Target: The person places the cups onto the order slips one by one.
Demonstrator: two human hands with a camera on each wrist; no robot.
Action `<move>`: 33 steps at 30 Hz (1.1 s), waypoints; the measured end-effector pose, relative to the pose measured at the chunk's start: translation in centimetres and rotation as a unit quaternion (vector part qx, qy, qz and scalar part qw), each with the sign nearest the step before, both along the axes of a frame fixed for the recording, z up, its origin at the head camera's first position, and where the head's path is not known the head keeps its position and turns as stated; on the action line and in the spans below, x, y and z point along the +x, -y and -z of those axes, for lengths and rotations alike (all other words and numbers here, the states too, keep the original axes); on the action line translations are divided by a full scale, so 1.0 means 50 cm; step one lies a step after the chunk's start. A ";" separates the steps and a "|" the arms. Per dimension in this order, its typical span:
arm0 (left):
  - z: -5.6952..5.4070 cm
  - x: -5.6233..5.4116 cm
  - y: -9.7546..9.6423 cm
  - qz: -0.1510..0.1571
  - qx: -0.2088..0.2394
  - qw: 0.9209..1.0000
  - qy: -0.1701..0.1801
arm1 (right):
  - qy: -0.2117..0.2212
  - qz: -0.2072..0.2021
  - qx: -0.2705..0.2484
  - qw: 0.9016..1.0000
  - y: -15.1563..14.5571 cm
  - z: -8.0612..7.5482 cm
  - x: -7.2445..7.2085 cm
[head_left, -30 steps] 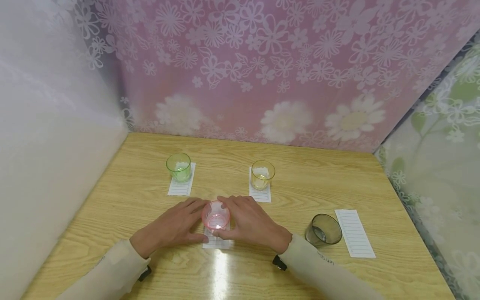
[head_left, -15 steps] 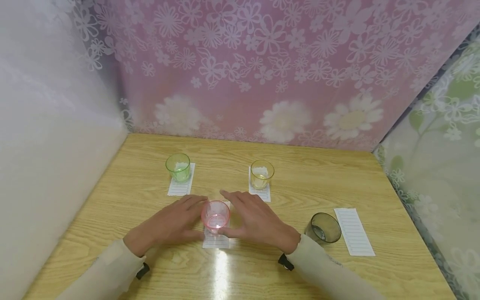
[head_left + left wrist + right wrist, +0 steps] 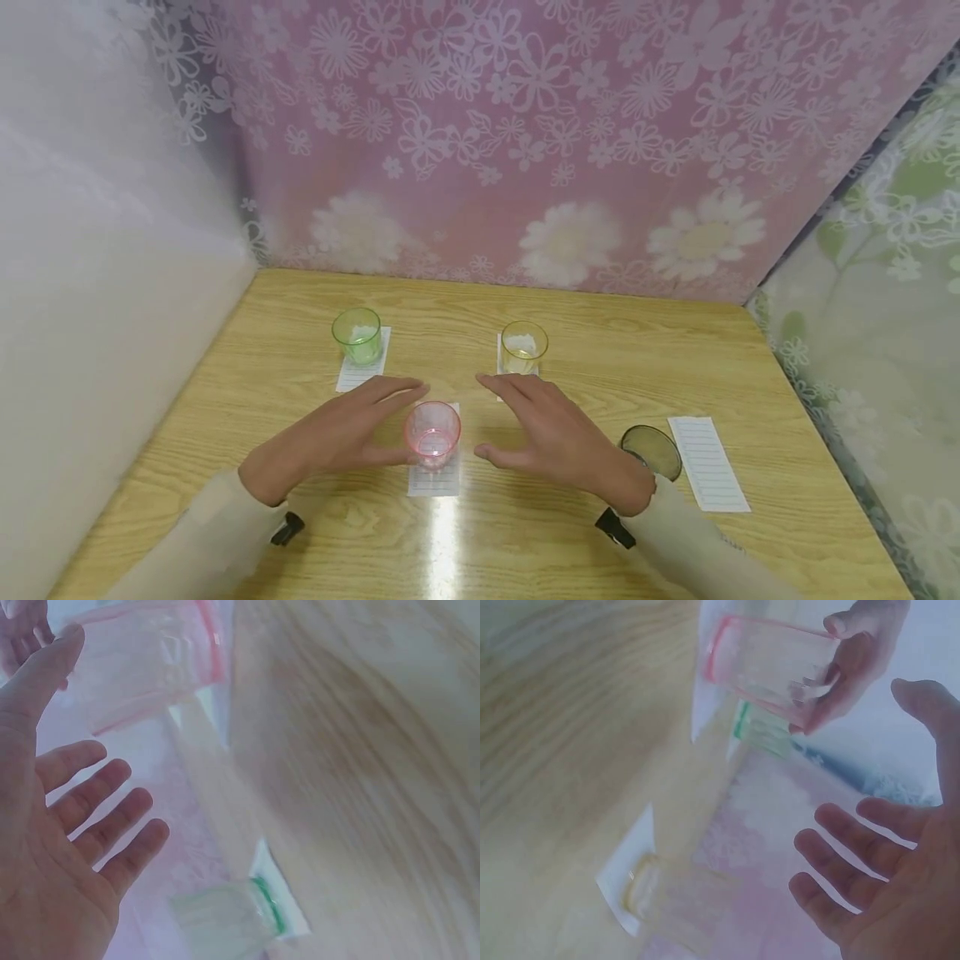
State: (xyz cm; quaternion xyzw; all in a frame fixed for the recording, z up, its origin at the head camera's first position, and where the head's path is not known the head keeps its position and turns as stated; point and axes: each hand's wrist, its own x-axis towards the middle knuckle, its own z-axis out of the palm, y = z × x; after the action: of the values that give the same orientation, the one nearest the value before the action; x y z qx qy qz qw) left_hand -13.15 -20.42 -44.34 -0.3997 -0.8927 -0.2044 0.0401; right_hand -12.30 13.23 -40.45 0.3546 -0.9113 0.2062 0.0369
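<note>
Pink glass (image 3: 432,433) stands upright on a white paper slip (image 3: 433,486) near the middle of a wood-grain bench (image 3: 600,358), set between a person's two bare hands. At its 9 o'clock, the left hand (image 3: 337,433) is spread, fingers extended and thumb lifted away from them, its fingertips right beside the glass; whether they touch it cannot be told. At its 3 o'clock, the right hand (image 3: 551,433) is likewise spread and pinches nothing, its palm facing the glass with a gap of bare bench between.

Toward 11 o'clock from the pink glass, a green glass (image 3: 358,337) stands on a lined slip (image 3: 358,377); between 1 and 2 o'clock, a yellow glass (image 3: 524,354) stands on another, partly hidden by the right hand. Well out at 3 o'clock, a dark grey glass (image 3: 657,452) shows behind the right wrist, beside a lined sheet (image 3: 709,464) rather than on it.

Cream sleeves (image 3: 210,533) reach in from 7 and 5 o'clock, a black band (image 3: 287,528) showing at each wrist. A pink floral curtain (image 3: 510,125) hangs at 12 o'clock, with pale sheeting (image 3: 112,208) toward 10 o'clock and leaf-patterned cloth (image 3: 885,275) toward 2 o'clock. Both wrist views are blurred.
</note>
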 end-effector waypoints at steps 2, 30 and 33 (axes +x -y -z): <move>-0.009 0.002 -0.008 0.000 0.002 1.000 0.001 | -0.009 -0.005 -0.002 1.000 -0.009 -0.010 -0.001; -0.075 -0.015 -0.201 0.015 -0.048 0.999 0.008 | -0.007 0.047 -0.019 0.999 -0.185 -0.087 -0.011; -0.085 -0.018 -0.226 0.013 -0.052 0.999 0.002 | -0.007 0.063 -0.015 0.998 -0.208 -0.091 -0.010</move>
State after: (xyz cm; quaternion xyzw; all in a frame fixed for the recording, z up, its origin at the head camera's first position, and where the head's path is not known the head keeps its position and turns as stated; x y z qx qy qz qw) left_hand -14.04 -9.12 -40.07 -0.4129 -0.8968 -0.1585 0.0148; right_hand -12.81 23.62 -35.91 0.2974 -0.9282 0.2150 0.0611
